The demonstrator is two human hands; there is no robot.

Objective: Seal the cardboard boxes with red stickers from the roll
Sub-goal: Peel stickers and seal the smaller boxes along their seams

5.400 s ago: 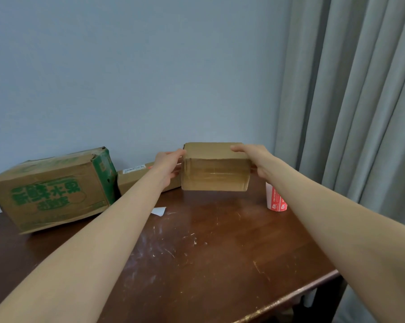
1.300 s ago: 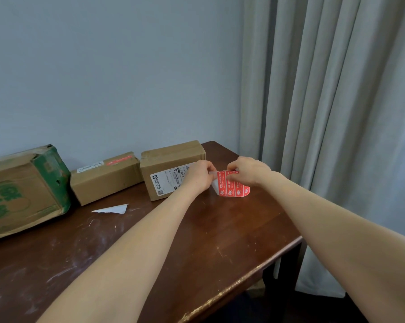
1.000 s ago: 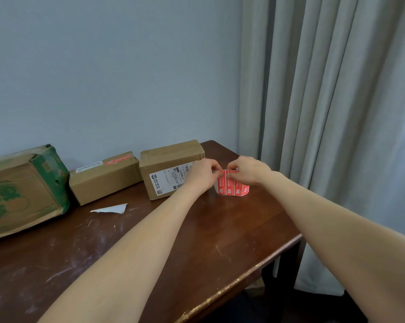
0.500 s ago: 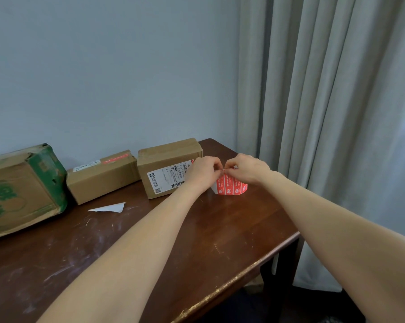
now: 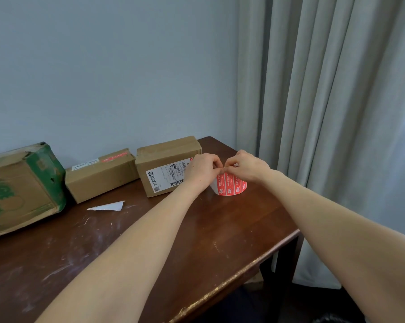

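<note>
A roll of red stickers (image 5: 231, 185) stands on the dark wooden table (image 5: 164, 248) near its far right corner. My left hand (image 5: 202, 170) and my right hand (image 5: 245, 166) meet above the roll, and their fingertips pinch its top edge. Just left of the roll sits a small cardboard box (image 5: 167, 165) with a white shipping label on its front. A lower cardboard box (image 5: 101, 174) with a red sticker on its top lies to its left. A large box with green print (image 5: 22, 187) lies at the far left.
A white scrap of backing paper (image 5: 107, 206) lies on the table in front of the lower box. Grey curtains (image 5: 332, 113) hang right of the table. The table's front edge (image 5: 231, 276) runs diagonally at the lower right. A blue-grey wall stands behind the boxes.
Earlier both hands held the labelled box up; it now sits on the table. Over the last second the fingertips of both hands came together at the top of the sticker roll.
</note>
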